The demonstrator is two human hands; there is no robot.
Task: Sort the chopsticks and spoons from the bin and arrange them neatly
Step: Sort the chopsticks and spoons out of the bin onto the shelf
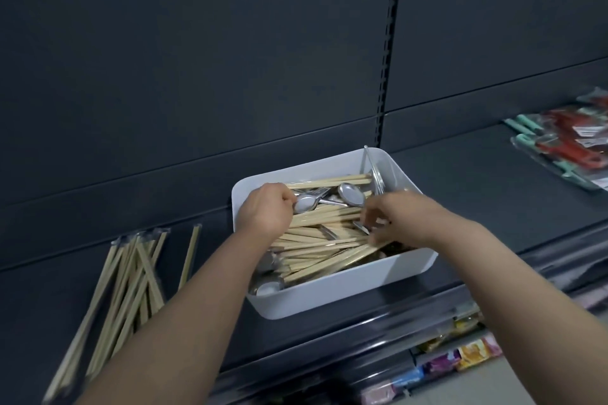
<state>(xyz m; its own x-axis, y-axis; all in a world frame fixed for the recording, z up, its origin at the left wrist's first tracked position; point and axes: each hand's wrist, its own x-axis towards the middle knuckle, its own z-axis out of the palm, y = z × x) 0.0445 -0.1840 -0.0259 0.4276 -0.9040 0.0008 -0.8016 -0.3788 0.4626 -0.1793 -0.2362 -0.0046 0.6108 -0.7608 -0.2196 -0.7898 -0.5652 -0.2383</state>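
Both hands are inside the white bin [329, 293] of chopsticks [322, 250] and spoons [352, 197]. The left hand [263, 210] is curled and the right hand [388, 220] blurred, so their grips cannot be told. Wrapped chopsticks [131, 276] lie on the shelf [477, 191].

- bin [329, 293]: white plastic, smooth, soft satin sheen
- loose chopsticks [322, 246] in it: pale wood or bamboo, matt, some with a faint glossy film, cannot tell if all are wrapped
- spoons [352, 196]: polished metal, mirror-shiny, smooth
- sorted chopsticks [131, 266]: same pale wood, in thin clear plastic sleeves, glossy and crinkled at the ends
- shelf [477, 181]: dark grey, looks like painted metal, matt, smooth
- back panel [197, 59]: same dark matt finish
- shelf edge strip [394, 332]: clear glossy plastic
- utensil packs [566, 148]: glossy clear wrap over red and teal plastic-looking parts
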